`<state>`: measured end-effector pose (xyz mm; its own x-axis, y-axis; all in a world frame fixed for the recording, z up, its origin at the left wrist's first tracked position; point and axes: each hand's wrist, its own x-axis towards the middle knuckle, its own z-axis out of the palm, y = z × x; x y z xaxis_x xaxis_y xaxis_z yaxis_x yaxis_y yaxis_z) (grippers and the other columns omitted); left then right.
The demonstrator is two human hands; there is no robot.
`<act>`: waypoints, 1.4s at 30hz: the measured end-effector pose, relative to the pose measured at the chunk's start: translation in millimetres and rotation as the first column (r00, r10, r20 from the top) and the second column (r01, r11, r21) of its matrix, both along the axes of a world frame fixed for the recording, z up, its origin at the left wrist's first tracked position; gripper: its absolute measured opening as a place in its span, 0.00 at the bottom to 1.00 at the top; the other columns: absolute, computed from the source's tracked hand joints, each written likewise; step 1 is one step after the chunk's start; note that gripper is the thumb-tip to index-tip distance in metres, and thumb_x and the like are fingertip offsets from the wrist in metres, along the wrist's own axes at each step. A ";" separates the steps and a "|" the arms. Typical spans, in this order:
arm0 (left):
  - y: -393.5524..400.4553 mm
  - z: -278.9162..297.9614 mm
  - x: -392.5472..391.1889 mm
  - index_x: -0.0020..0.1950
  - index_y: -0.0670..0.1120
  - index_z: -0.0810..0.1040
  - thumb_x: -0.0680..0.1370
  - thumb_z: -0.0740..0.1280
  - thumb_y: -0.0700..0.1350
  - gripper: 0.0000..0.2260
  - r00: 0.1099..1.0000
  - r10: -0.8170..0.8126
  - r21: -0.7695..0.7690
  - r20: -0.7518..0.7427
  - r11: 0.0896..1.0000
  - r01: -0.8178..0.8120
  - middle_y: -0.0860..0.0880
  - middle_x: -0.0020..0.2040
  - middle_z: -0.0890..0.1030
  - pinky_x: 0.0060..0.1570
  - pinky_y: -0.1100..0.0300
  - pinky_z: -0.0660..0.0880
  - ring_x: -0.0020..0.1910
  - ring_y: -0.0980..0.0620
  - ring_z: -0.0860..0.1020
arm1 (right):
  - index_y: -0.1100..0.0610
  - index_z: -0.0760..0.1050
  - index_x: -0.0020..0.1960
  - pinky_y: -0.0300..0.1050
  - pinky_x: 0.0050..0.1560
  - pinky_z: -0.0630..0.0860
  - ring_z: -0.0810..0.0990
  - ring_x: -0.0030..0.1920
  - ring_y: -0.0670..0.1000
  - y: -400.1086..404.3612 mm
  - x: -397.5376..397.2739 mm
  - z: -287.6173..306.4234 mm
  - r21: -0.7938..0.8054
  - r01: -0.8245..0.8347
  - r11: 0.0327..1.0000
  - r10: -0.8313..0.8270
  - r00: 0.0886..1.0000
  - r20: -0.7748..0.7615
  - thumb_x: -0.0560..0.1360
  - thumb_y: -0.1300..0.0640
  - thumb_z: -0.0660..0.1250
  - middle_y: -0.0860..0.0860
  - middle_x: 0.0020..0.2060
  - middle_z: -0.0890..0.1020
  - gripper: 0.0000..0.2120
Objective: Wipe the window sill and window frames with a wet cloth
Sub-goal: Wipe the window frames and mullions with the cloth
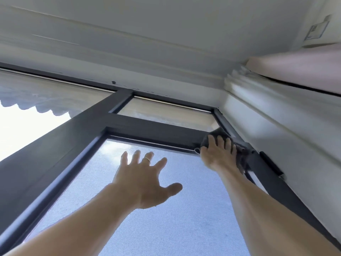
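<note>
Two bare forearms are reaching up overhead. The left hand (142, 179) is spreading open, gripping nothing, seemingly for balance. The right hand (217, 154) is pressing a dark cloth (218, 133) flat-fingered against the window frame (147, 124) at its upper right corner, above the insect screen (166, 228).
</note>
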<state>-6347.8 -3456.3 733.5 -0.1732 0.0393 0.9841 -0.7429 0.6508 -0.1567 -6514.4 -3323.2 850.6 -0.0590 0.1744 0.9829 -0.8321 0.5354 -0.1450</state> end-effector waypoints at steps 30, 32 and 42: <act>-48.8 14.4 94.4 0.79 0.62 0.47 0.78 0.45 0.71 0.31 0.976 0.140 -0.047 0.166 0.990 -0.134 0.48 0.81 0.50 0.71 0.35 0.31 0.79 0.43 0.45 | 0.46 0.48 0.80 0.56 0.77 0.40 0.43 0.79 0.54 -93.4 105.9 2.2 0.114 -0.025 0.993 0.049 0.976 -0.213 0.81 0.48 0.48 0.50 0.80 0.49 0.27; -52.2 13.8 93.6 0.79 0.63 0.44 0.77 0.45 0.71 0.31 0.972 0.136 -0.044 0.190 0.991 -0.130 0.48 0.81 0.47 0.71 0.35 0.32 0.79 0.43 0.45 | 0.47 0.48 0.80 0.58 0.77 0.41 0.44 0.79 0.55 -80.8 91.3 -0.3 -0.018 -0.070 0.997 0.069 0.994 -0.079 0.81 0.48 0.47 0.51 0.80 0.49 0.28; -50.3 17.0 97.2 0.78 0.61 0.56 0.77 0.51 0.71 0.31 0.990 0.043 -0.087 0.137 0.996 -0.031 0.49 0.79 0.59 0.71 0.38 0.28 0.78 0.53 0.56 | 0.45 0.50 0.79 0.56 0.77 0.39 0.46 0.79 0.53 -116.3 125.5 4.9 0.101 -0.028 0.994 0.055 0.959 -0.278 0.81 0.50 0.48 0.50 0.80 0.51 0.27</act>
